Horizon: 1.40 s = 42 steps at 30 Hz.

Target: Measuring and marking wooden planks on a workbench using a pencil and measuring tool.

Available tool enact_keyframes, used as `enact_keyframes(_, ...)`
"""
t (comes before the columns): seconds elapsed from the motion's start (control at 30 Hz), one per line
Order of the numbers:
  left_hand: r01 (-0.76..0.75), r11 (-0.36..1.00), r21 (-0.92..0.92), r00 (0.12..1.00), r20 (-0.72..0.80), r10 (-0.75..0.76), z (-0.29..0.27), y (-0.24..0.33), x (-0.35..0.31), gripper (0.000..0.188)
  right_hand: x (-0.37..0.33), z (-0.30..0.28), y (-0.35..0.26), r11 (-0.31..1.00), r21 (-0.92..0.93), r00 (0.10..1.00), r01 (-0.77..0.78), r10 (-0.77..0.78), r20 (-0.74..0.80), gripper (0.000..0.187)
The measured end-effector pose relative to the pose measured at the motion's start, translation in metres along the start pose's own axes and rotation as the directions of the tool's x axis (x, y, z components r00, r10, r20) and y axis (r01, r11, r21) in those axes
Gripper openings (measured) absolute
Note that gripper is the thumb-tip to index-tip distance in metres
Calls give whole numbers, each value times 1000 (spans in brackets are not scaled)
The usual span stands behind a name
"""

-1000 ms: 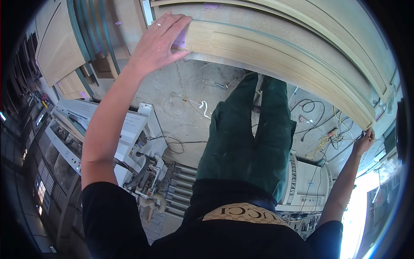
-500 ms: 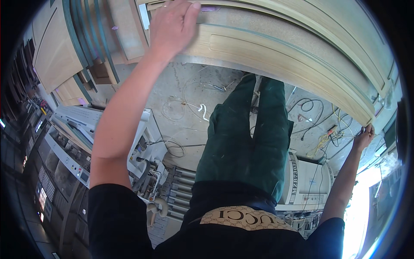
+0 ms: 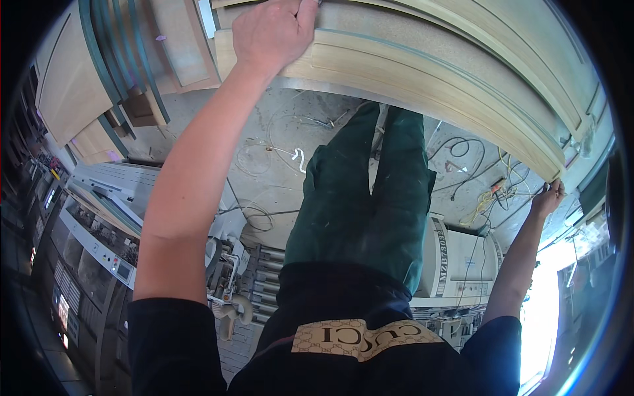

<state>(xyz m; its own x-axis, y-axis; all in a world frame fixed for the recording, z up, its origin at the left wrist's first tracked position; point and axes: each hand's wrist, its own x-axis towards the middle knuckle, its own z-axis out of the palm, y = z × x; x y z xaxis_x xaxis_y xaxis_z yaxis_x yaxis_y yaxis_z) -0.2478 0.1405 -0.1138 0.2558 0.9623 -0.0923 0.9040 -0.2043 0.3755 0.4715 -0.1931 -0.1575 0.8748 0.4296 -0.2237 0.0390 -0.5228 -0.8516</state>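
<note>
A long pale wooden panel (image 3: 422, 72) with a shallow routed outline spans the top of the view and bends down to the right. My left hand (image 3: 274, 36) lies over its left part with fingers curled. Those fingertips run past the top edge, and a small dark bit shows at the thumb tip, too little to name. Far off to the right, my right hand (image 3: 549, 198) is closed at the panel's right end, fingertips on its corner. Behind the panel lies another framed wooden panel (image 3: 522, 63).
Green-edged boards (image 3: 119, 46) lean at the upper left. Machines stand on both sides, a white one with a control panel (image 3: 109, 254) and another white housing (image 3: 462, 257). Metal rollers (image 3: 267, 274) lie behind me. Cables (image 3: 498, 191) and hoses trail over the concrete floor (image 3: 271, 171).
My left hand has slid a little to the right along the panel, over where a purple mark showed. The view has shifted slightly. My right hand stays at the panel's end.
</note>
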Motion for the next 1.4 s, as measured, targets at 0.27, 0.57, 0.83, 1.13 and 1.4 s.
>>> enact_keyframes(0.27,69,985,159,984,153,-94,3,1,3,57,-10,13,-28,998,-51,998,-28,24,-63,25)
enact_keyframes(0.57,24,977,213,986,159,-59,-7,-6,-1,59,-210,164,-187,923,-191,933,334,-295,208,49)
enact_keyframes(0.83,80,985,156,989,110,-97,5,0,0,57,-417,363,-200,978,196,730,-65,-88,678,17)
enact_keyframes(1.13,59,988,143,993,94,-73,2,-3,-1,53,-430,408,-193,993,101,707,54,-110,698,18)
enact_keyframes(1.4,28,990,140,999,35,-33,7,-6,-3,52,-432,408,-193,995,66,720,68,-95,688,17)
